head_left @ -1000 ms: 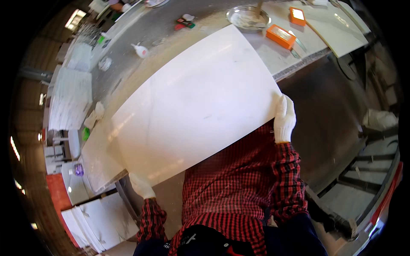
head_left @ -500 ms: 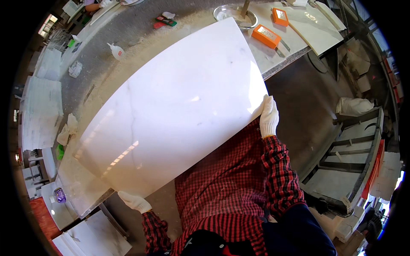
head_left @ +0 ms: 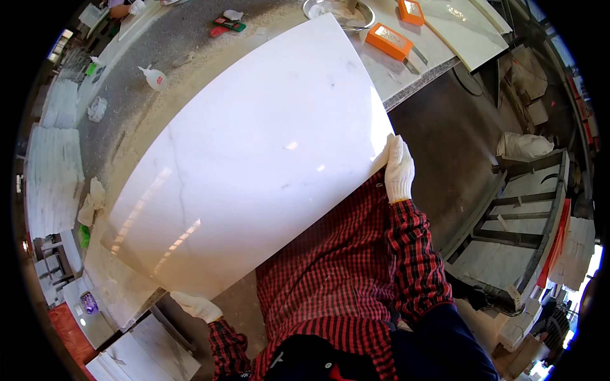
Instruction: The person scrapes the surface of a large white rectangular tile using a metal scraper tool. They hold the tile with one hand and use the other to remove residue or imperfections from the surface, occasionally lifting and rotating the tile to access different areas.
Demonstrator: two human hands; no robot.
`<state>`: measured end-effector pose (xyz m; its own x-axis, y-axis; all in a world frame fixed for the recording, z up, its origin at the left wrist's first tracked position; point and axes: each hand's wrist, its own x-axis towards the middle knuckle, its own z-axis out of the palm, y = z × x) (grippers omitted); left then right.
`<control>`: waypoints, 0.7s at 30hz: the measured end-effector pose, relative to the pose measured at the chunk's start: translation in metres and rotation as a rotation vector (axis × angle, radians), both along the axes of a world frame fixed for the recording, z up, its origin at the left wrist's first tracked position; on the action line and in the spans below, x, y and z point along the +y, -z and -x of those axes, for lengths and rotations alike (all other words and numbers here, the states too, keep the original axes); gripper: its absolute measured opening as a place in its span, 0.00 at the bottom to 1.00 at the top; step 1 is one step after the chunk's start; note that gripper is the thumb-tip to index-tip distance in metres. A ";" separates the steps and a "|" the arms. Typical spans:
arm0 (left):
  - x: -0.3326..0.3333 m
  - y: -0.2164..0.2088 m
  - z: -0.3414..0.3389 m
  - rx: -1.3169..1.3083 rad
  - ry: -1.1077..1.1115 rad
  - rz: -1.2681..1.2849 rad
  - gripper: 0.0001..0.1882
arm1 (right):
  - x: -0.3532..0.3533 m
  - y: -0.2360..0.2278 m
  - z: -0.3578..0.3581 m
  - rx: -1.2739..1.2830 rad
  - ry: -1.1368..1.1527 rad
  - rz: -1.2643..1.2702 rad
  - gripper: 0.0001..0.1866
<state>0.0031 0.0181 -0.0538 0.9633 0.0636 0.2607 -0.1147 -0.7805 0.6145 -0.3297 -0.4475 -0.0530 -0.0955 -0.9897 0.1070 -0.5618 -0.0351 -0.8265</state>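
A large polished white marble slab (head_left: 254,152) with faint grey veins lies tilted in front of me, its near long edge close to my body. My right hand (head_left: 399,170), in a white knitted glove, grips its right near corner, fingers together along the edge. At the left near corner, my left hand (head_left: 197,306), gloved alike, holds the edge; its fingertips are partly hidden by the slab. Beneath and beyond the slab is a dusty stone worktable (head_left: 219,54).
Orange boxes (head_left: 389,42) and a round metal pan (head_left: 362,16) stand beyond the slab's far corner. A squeeze bottle (head_left: 153,78) lies to the left, and stacked slabs (head_left: 54,181) stand farther left. On the right is a metal-framed rack (head_left: 515,222).
The table and its items have shifted slightly up and left in view, as has the slab's far end. Both hands keep their hold on the slab with little movement.
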 end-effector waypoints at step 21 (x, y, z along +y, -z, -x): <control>0.051 0.030 -0.005 -0.312 0.168 -0.393 0.22 | -0.015 -0.076 -0.065 0.228 0.038 0.019 0.45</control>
